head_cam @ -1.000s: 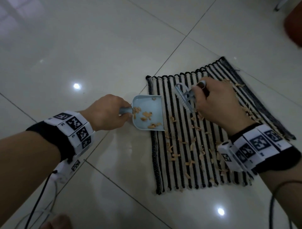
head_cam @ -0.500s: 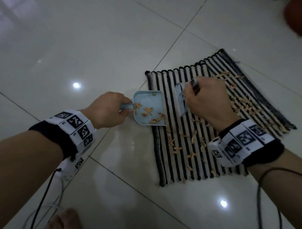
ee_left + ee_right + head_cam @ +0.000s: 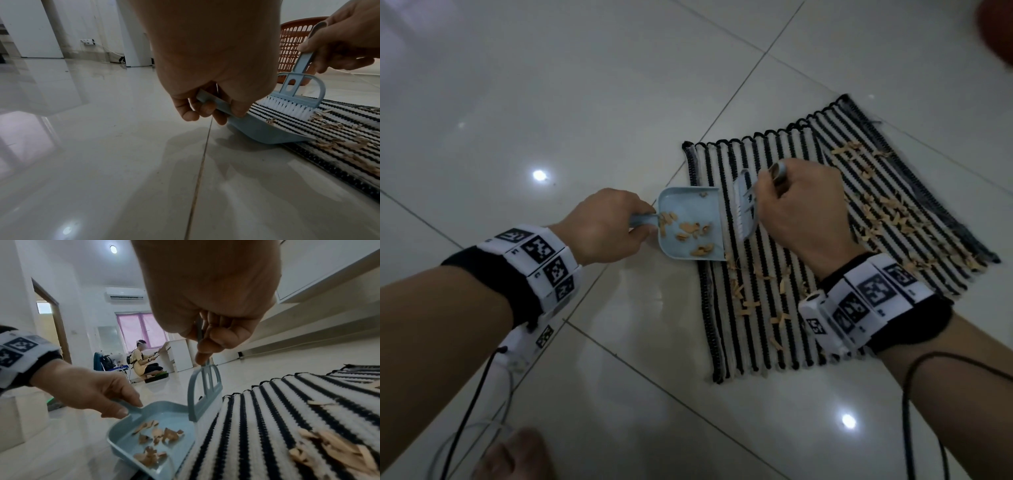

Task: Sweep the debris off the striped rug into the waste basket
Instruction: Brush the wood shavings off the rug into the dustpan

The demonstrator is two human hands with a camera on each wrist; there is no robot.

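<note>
A black-and-white striped rug (image 3: 808, 308) lies on the tiled floor, strewn with tan wood shavings (image 3: 887, 219). My left hand (image 3: 602, 233) grips the handle of a light-blue dustpan (image 3: 688, 209) whose lip meets the rug's left edge; several shavings lie in the pan (image 3: 158, 433). My right hand (image 3: 801, 212) grips the handle of a small blue brush (image 3: 744, 205) with white bristles (image 3: 287, 107), standing on the rug right at the pan's mouth. An orange perforated waste basket (image 3: 292, 47) stands behind the rug.
Glossy white floor tiles (image 3: 551, 102) surround the rug. Cables (image 3: 465, 411) trail from my wrists. In the right wrist view another person (image 3: 141, 360) crouches far across the room near white cabinets. A foot (image 3: 517, 455) shows at the bottom edge.
My right hand has drawn the brush leftward across the rug to the dustpan's mouth. The left hand kept the pan at the rug's edge.
</note>
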